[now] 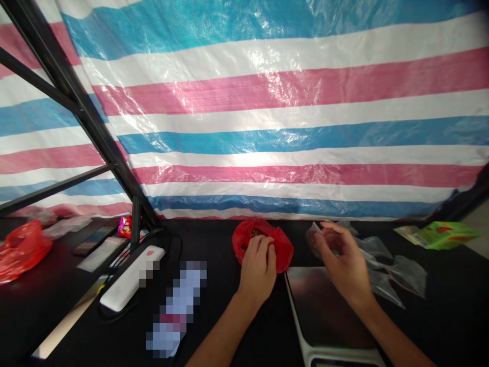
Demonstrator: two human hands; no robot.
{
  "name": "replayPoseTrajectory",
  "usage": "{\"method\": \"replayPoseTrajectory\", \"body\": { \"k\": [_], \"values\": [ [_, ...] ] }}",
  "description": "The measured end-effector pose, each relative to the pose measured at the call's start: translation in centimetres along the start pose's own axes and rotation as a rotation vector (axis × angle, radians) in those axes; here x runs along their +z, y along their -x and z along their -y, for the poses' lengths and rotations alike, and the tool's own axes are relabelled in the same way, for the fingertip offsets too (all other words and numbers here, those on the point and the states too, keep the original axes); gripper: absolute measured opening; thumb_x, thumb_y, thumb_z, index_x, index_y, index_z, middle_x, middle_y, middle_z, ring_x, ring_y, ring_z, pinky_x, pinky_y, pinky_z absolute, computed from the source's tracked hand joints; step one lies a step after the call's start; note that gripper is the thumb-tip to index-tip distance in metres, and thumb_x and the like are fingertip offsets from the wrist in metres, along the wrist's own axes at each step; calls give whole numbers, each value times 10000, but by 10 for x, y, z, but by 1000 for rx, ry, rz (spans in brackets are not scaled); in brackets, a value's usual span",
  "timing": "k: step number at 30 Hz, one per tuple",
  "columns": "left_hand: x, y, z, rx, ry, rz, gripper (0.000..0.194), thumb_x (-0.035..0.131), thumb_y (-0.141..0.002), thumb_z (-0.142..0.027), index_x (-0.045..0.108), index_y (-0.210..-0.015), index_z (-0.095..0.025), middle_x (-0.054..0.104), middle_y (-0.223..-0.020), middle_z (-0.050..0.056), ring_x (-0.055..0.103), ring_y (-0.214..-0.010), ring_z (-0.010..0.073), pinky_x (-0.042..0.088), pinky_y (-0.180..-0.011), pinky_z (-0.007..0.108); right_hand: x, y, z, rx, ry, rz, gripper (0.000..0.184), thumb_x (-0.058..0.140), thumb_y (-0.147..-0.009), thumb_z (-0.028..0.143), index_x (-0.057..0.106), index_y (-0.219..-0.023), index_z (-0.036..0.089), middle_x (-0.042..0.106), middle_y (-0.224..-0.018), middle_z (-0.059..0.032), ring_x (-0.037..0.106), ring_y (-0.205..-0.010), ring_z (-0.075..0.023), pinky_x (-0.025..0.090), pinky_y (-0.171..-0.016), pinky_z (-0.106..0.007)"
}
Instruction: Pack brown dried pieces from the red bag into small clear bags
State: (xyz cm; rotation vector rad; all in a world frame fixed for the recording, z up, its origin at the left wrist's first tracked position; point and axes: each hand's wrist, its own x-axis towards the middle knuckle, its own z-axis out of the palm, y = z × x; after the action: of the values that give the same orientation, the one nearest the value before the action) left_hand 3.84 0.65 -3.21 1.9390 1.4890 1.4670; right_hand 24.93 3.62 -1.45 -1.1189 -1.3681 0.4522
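The left hand (257, 267) is reaching over the mouth of the red bag (283, 248), which is sitting on the bench (214, 275) by the scale's (324, 306) far left corner; whether its grip is closing on anything is impossible to tell. The right hand (347, 265) is hovering above the scale, its grip pinching a small clear bag (313, 240). More clear bags (408, 272) are lying to its right.

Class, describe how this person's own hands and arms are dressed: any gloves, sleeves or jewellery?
The left hand and the right hand wear no gloves. No sleeve, watch or bracelet shows on the left arm or right arm. I see no ring.
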Motion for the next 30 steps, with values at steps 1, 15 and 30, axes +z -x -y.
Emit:
{"method": "replayPoseTrajectory", "body": {
  "k": [1, 15, 30],
  "values": [
    [0, -1, 3, -24, -10, -28, 244, 506, -1022, -195, 710, -1149, -233, 710, -1174, 102, 647, -1149, 276, 509, -1033, 459, 0, 0, -3, 0, 32, 30, 386, 702, -934, 521, 639, -1212, 261, 664, -974, -45, 628, -726, -189, 558, -671, -330],
    [-27, -24, 43, -360, -90, -199, 415, 563, -806, -10, 667, -1161, -199, 711, -1118, 107, 691, -1056, 275, 525, -957, 439, 2, 15, 1, -205, 233, 734, 327, 584, -1042, 397, 715, -1340, 365, 680, -1402, -66, 598, -1337, -297, 448, -1187, -540],
    [-41, -15, 13, 41, -401, -793, 254, 560, -807, -47, 706, -942, -205, 577, -1165, 120, 534, -1146, 311, 419, -1035, 499, -4, 7, 9, -214, 204, 650, 338, 584, -1038, 379, 698, -1356, 367, 731, -1341, -47, 659, -1257, -290, 501, -1130, -519]
  ]
}}
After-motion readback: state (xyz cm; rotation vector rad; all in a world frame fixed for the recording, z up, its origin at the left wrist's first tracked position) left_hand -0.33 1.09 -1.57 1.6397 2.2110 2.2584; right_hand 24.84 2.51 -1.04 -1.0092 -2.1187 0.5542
